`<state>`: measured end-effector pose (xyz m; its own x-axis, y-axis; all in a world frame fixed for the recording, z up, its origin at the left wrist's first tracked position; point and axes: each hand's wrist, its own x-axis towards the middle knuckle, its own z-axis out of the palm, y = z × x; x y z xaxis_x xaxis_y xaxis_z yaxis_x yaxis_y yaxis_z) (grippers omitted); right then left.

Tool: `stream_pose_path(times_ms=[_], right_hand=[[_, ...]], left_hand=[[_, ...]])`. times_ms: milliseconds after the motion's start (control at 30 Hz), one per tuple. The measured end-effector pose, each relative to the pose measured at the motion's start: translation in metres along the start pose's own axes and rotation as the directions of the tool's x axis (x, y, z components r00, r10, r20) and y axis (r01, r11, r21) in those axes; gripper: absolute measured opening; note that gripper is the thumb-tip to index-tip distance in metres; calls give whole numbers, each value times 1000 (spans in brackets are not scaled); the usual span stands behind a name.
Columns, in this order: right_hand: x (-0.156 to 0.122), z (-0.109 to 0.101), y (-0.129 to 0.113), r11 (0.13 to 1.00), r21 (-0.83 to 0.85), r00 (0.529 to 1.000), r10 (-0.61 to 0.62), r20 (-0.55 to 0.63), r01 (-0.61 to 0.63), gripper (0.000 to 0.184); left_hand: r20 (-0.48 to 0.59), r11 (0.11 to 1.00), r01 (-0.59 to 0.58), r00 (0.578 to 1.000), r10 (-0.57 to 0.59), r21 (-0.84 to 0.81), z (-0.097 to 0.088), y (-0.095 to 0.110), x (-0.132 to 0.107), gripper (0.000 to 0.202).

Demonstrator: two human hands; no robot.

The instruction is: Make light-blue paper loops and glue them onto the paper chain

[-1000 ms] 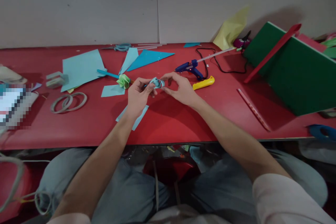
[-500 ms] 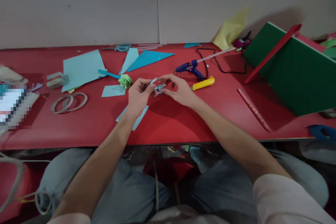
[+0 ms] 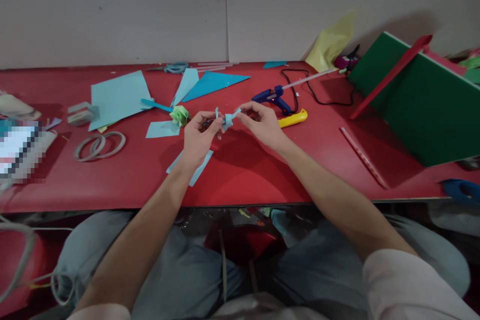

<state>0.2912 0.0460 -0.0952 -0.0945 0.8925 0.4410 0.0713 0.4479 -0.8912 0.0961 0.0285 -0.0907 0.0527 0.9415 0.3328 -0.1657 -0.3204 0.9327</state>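
Observation:
A small folded piece of light blue paper (image 3: 228,120) is held between my two hands, above the red tabletop. My left hand (image 3: 200,136) pinches its left side, the fingers closed with a thin strip poking up past the thumb. With thumb and forefinger, my right hand (image 3: 264,125) grips a narrow end of the paper at the right. A pale green paper flower (image 3: 179,116) on a blue stem lies just left of my left hand. Behind my right hand rests a yellow-handled cutter (image 3: 294,119), its front part hidden by the hand.
A blue glue gun (image 3: 273,98) with a glue stick lies behind my right hand. Light blue sheets (image 3: 119,99), two tape rolls (image 3: 90,147) and scissors (image 3: 176,67) are to the left. A green board (image 3: 416,100) and a pink pencil-like stick (image 3: 363,158) are at the right.
My right hand has shifted slightly right and its fingers have closed on an end of the paper. More of the folded paper now shows between my hands.

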Motion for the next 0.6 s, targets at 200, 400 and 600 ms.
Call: stream_pose_path(times_ms=[200,400,600], right_hand=[[-1,4,-4,991,106,995,87,-43,-82,23],[-7,15,-10,975,193,989,128,-75,-112,27],[-9,22,-7,964,236,985,148,-93,-123,29]], left_hand=[[-75,999,-24,997,28,44,1,1,1,46],[-124,997,-59,990,64,48,-1,0,1,42],[-155,990,-76,984,93,115,1,0,-1,32]])
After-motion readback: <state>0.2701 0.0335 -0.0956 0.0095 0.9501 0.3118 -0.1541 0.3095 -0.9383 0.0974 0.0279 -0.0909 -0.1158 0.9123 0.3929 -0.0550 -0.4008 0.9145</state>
